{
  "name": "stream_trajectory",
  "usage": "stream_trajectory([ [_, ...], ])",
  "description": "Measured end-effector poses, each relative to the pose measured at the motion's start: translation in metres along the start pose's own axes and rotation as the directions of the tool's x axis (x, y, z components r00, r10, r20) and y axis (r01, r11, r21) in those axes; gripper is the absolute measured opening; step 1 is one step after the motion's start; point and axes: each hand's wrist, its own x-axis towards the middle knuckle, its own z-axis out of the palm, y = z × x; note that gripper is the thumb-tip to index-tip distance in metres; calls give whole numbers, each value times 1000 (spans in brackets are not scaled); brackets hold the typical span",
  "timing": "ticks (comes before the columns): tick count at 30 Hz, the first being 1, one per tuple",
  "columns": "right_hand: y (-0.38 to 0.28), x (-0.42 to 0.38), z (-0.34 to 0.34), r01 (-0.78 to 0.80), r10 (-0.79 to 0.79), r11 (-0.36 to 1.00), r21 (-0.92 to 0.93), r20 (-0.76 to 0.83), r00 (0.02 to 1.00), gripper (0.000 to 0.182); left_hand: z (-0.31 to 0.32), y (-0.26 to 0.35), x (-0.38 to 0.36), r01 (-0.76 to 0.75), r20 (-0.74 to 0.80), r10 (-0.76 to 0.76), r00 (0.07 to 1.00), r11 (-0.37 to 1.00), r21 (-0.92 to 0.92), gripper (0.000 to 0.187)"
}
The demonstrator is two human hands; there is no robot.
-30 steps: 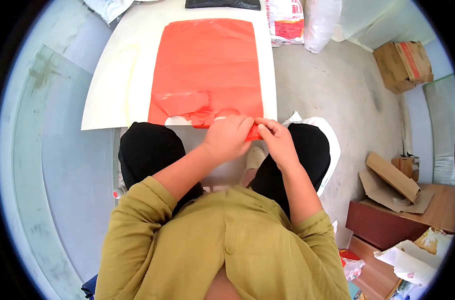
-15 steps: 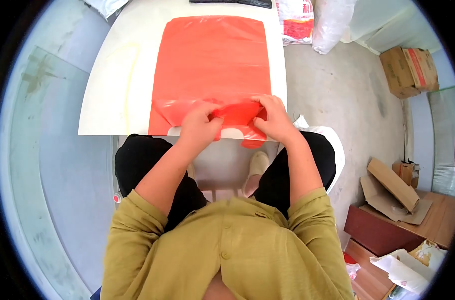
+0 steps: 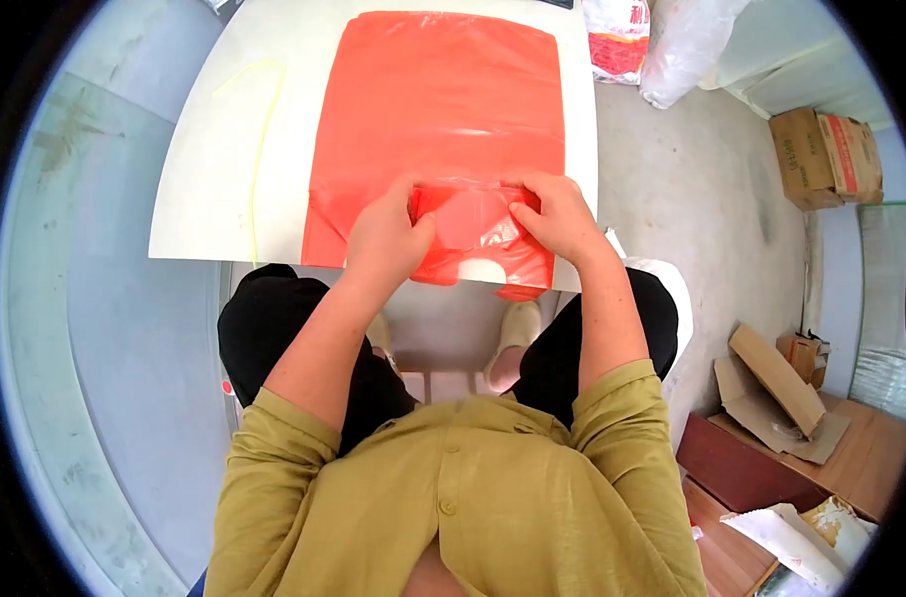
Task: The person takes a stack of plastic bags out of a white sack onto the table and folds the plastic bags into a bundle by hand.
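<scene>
- We sat at the near edge of a white desk (image 3: pixel 224 149), our knees under its front edge and one shoe showing on the floor between them.
- A red plastic bag (image 3: pixel 443 99) lay flat on the desk, its far edge close to the desk's far edge and its handle end hanging a little over the near edge.
- Our left hand (image 3: pixel 388 239) pinched the folded-up handle end of the bag, thumb on top, the grip clenched on the plastic.
- Our right hand (image 3: pixel 557 219) held the same fold at its right corner, fingers pressed down on it, the grip likewise closed on the bag.
- The two hands were near each other, with the folded flap stretched between them just inside the desk's near edge.
- Left of the bag the desk was bare white, marked only by a thin yellowish line (image 3: pixel 259 129); right of the bag only a narrow strip of desk remained before the edge.
- Beyond the desk's right edge lay open concrete floor (image 3: pixel 692 189), with cardboard boxes (image 3: pixel 826 154) well apart at the far right.
- A printed sack (image 3: pixel 617 40) and a clear plastic bag (image 3: pixel 687 50) stood on the floor by the desk's far right corner.
- Flattened cardboard (image 3: pixel 776 383) rested on a low wooden surface at our right.
</scene>
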Motion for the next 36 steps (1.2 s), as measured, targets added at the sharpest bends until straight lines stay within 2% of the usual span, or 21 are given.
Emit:
stream_trajectory([
  [4,-1,-1,3,52,-57,993,-106,-43,997,34,0,-3,3,-2,5,1,1000,986,165,53],
  [7,-1,-2,9,51,-62,989,-140,-77,995,32,1,-4,3,-37,-5,39,999,977,209,56],
  [9,-3,-3,11,37,-50,987,-155,-83,995,29,0,-1,4,-45,14,43,999,949,311,57],
  [12,-7,-7,13,50,-69,951,-304,-53,996,27,1,-1,4,-91,20,91,996,908,408,59],
  [13,-6,-9,16,113,-146,943,-312,-84,986,28,2,-1,4,-112,19,115,993,895,431,59],
  [15,-8,-13,25,235,-296,913,-333,-145,944,28,2,-2,2,-145,-22,170,985,899,413,53],
  [16,-12,-14,29,250,-301,923,-293,-143,943,29,3,-3,2,-163,-43,197,979,900,405,50],
  [18,-24,-15,40,277,-310,937,-212,-142,940,30,0,-9,4,-111,-73,144,987,934,341,45],
  [19,-27,-14,44,267,-291,948,-173,-133,947,31,-4,-13,4,-84,-87,115,990,947,309,43],
  [21,-31,-12,52,244,-253,966,-91,-110,961,33,-19,-16,0,-68,-31,88,996,912,404,37],
  [25,-39,-8,62,296,-300,953,-59,-75,951,37,-34,-11,-14,-98,74,71,995,859,502,35],
  [28,-43,-8,67,312,-318,946,-93,-54,947,43,-28,-22,-14,-233,96,212,972,885,403,36],
  [33,-43,-9,68,250,-251,963,-99,-4,968,54,-24,-24,-9,-294,109,273,956,881,372,35],
  [36,-47,-8,65,243,-244,967,-73,-11,970,46,-23,-28,-7,-314,118,291,950,885,343,33],
])
